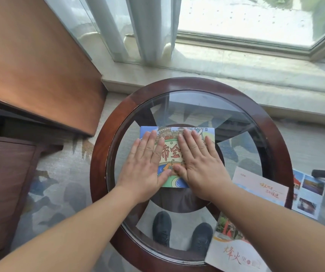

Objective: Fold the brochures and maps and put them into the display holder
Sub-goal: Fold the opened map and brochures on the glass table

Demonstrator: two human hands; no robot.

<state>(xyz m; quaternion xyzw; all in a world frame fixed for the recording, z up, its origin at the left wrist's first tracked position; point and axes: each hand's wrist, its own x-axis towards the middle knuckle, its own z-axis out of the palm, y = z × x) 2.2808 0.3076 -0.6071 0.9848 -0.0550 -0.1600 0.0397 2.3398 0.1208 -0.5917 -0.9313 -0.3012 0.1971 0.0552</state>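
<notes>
Pressing down on illustrated folded map (170, 152): left hand (148, 165) and right hand (200, 163), palms flat, fingers straight and close together, thumbs nearly meeting over map's lower part. Map at centre of round glass-top table (98, 154), long edges running 9 to 3 o'clock. White brochure (260, 185) at 4 o'clock, overlapping rim. Photo brochure (309, 193) just beyond it, outside rim, support unclear. Red-calligraphy brochure (234, 252) at 5 o'clock, partly hidden by right forearm. Black shoes (161, 228) visible through glass at 6 o'clock.
</notes>
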